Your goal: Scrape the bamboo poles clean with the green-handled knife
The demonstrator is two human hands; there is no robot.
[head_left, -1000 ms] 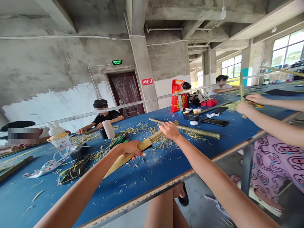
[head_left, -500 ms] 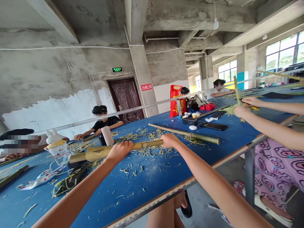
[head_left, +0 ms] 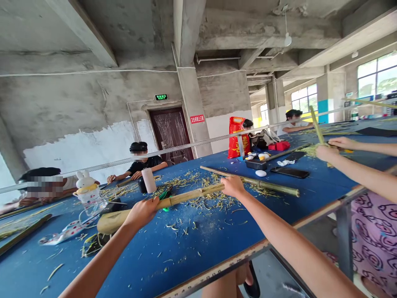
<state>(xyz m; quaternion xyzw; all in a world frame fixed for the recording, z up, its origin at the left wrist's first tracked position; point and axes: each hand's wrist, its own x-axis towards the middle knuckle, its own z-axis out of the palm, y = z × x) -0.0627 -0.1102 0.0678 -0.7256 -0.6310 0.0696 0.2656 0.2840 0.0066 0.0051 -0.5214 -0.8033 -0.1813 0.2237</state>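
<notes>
I hold a pale bamboo stalk [head_left: 186,197] level above the blue table [head_left: 192,244]. My left hand [head_left: 142,212] is closed round the stalk near its thick cut end [head_left: 108,223]. My right hand [head_left: 233,186] is closed round its thinner far end. Bamboo shavings [head_left: 204,203] are strewn on the table beneath the stalk. A second, longer bamboo pole [head_left: 257,182] lies on the table just beyond my right hand.
At the right a person in pink patterned trousers [head_left: 372,236] works a green strip [head_left: 316,126]. A phone [head_left: 289,172], a white roll [head_left: 149,180], a rabbit-shaped bottle [head_left: 87,192], a red bag [head_left: 237,136] and a rail stand on the table. Several people sit opposite.
The stalk swung from pointing at me to lying crosswise, its thick end now out to the left. My left hand slid toward that end. The camera shifted slightly.
</notes>
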